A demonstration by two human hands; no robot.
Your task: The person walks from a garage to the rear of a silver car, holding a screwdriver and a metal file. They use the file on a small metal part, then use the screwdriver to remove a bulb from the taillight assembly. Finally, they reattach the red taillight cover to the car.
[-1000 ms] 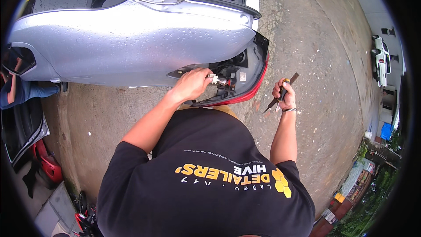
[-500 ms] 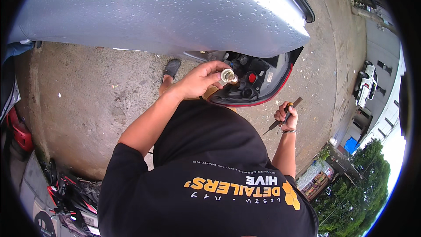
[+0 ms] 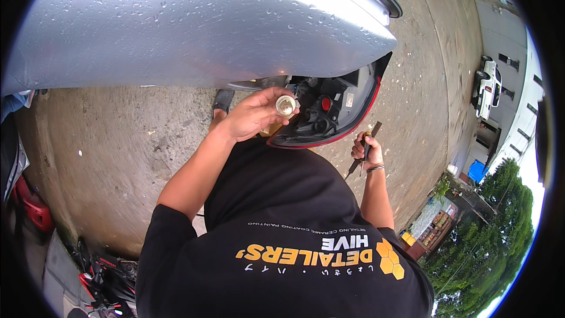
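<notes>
Ground here is rough grey concrete (image 3: 118, 141), a bit stained and pebbly, running out left of the left hand (image 3: 253, 115) and also far past the right hand (image 3: 366, 152). A foot in a dark sandal (image 3: 222, 101) stands on it just left of the left hand. Way down-left of that hand a motorbike (image 3: 109, 280) is parked, and a red container (image 3: 34, 209) sits at the far left edge.

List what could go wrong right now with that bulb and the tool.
The left hand pinches the small bulb by fingertips alone over bare concrete; a slip could smash it. The silver car body is beaded with water, so drips might reach the open tail-light housing. The right hand grips a screwdriver close to the lens.
</notes>
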